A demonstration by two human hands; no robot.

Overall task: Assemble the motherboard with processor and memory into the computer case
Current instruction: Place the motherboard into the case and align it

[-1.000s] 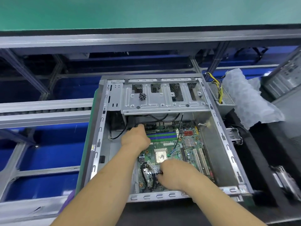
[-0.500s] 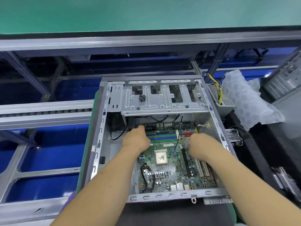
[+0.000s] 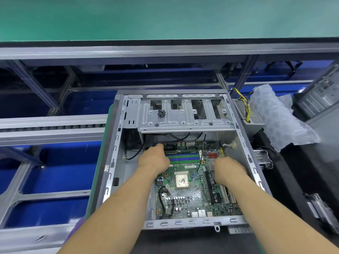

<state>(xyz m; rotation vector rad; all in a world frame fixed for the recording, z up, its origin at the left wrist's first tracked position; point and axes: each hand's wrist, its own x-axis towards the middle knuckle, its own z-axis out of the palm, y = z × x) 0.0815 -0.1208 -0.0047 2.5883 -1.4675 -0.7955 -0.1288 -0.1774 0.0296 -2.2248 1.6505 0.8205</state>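
The open grey computer case (image 3: 114, 162) lies on its side in front of me. Inside it lies the green motherboard (image 3: 185, 200), with the bare silver processor (image 3: 182, 180) at its middle and blue and green memory slots (image 3: 183, 157) at its far end. My left hand (image 3: 153, 159) is curled on the board's far left corner, fingertips by a black cable (image 3: 157, 143). Over the board's right side, above the expansion slots (image 3: 224, 196), sits my right hand (image 3: 229, 169) with its fingers curled down onto the board and the fingertips hidden.
A metal drive cage (image 3: 183, 121) spans the far end of the case, with a clump of screws (image 3: 161, 113) on it. To the right are a power supply (image 3: 251, 116) with yellow wires, bubble wrap (image 3: 280, 123), a cooler (image 3: 262, 159) and another case (image 3: 322, 96). Conveyor rails (image 3: 51, 125) run on the left.
My right hand moved from the board's near edge to its right side by the expansion slots and has stayed there. My left hand has kept its place at the far left corner.
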